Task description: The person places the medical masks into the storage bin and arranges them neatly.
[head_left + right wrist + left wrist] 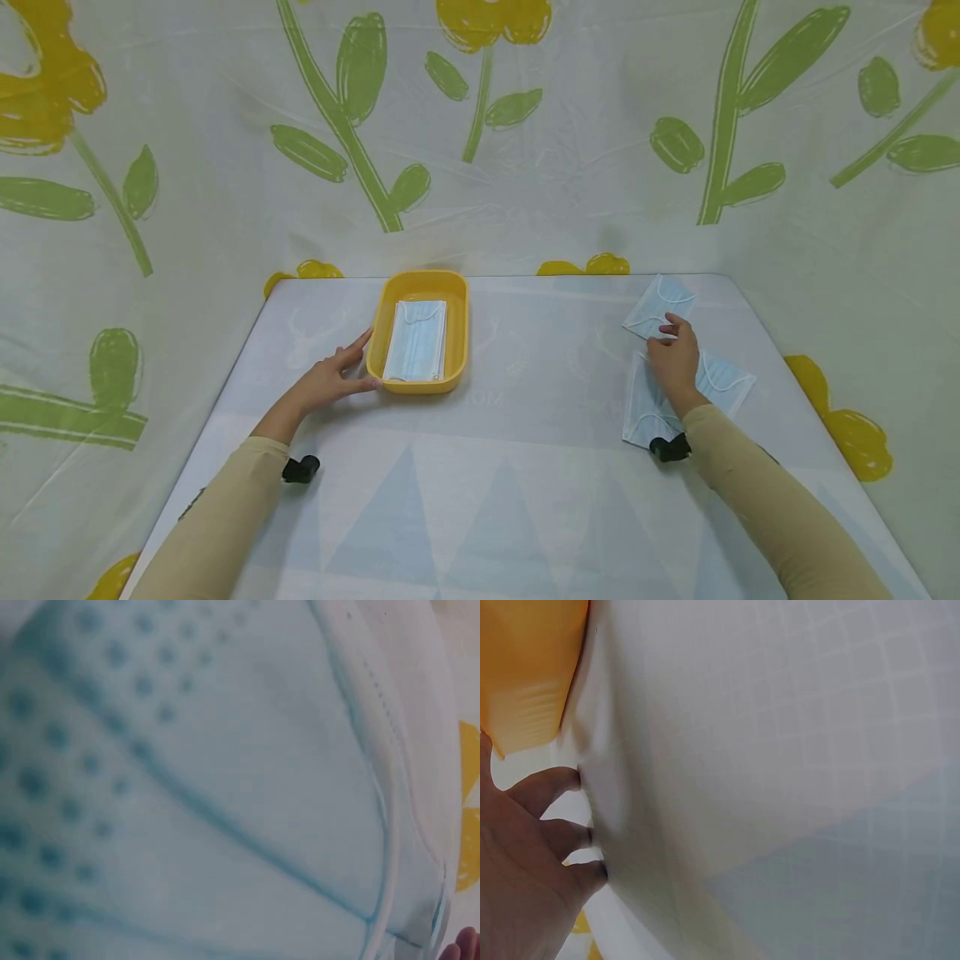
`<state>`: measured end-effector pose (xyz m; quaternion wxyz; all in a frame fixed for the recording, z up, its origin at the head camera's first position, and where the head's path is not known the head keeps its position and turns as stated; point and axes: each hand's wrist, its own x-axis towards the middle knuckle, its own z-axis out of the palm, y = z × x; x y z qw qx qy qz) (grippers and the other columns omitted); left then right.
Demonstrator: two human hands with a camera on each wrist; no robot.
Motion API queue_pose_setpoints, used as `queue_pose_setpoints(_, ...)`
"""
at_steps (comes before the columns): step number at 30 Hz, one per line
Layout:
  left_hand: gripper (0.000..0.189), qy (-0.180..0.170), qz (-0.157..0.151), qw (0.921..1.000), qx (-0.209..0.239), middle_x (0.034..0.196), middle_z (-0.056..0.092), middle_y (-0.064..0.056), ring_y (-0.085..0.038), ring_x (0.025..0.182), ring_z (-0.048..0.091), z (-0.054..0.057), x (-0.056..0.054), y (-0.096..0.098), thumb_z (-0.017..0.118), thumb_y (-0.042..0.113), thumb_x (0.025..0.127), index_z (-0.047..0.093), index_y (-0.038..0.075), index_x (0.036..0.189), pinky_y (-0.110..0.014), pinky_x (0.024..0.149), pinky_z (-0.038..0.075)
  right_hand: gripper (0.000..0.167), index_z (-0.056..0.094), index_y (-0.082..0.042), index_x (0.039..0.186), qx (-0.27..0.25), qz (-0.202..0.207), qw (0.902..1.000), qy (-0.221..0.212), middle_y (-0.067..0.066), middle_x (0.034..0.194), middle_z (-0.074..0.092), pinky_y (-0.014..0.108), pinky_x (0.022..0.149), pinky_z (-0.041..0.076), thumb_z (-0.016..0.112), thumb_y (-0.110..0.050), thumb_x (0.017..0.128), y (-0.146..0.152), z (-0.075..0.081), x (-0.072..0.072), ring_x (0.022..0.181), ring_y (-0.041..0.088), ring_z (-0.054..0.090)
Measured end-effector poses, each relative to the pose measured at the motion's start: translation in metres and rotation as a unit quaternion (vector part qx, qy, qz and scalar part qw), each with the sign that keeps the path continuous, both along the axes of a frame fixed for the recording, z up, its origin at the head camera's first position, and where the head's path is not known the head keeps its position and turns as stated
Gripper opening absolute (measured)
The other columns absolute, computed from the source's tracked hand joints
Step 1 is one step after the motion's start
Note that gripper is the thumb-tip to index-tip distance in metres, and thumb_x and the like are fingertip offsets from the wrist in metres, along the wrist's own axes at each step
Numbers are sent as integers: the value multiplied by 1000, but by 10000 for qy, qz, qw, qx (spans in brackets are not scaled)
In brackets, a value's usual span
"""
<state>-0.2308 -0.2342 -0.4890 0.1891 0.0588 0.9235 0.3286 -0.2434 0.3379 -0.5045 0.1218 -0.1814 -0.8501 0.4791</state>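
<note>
A yellow tray [461,333] near the back of the table holds light-blue face masks [416,342], lying flat with a white ear loop on top. My left hand [330,383] touches the tray's left side and front left corner, its fingers and thumb spread. On the right, my right hand [675,358] hovers over the masks with fingers loosely bent, and I see nothing held. Just beyond its fingertips lies a far mask [660,298]. Beneath the hand are nearer masks [727,383]; how many cannot be told. A blue mask [225,765] fills the right wrist view.
The white table [555,350] has pale blue triangles along its front. Behind and beside it hangs a cloth [585,150] printed with yellow flowers and green leaves. Dark wrist devices [302,469] sit by both sleeves.
</note>
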Motion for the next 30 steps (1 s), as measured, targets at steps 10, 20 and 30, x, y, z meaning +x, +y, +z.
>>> queue_pose_setpoints(10, 104, -15, 25, 10000, -15, 164, 28, -16, -48, 153, -1, 0, 1, -1, 71, 68, 83, 4, 50, 160, -79, 112, 8, 64, 37, -4, 154, 58, -108, 9999, -10, 20, 139, 52, 24, 81, 45, 51, -1, 92, 9, -3, 3, 116, 29, 56)
queue_pose_setpoints(20, 104, 117, -65, 9999, -75, 162, 31, -18, -50, 152, 2, -2, 1, -2, 71, 67, 84, 4, 50, 161, -79, 112, 10, 61, 36, 0, 154, 205, -335, 9992, -38, 23, 137, 49, 37, 88, 47, 52, -3, 95, 18, -1, 5, 116, 33, 55)
queue_pose_setpoints(30, 104, 61, -37, 10000, -43, 162, 31, -18, -49, 153, 1, -1, 0, 0, 71, 68, 84, 4, 50, 161, -78, 112, 9, 63, 30, 0, 156, 290, -362, 9987, -226, 24, 140, 47, 44, 96, 47, 53, -10, 98, 27, -3, 0, 121, 36, 53)
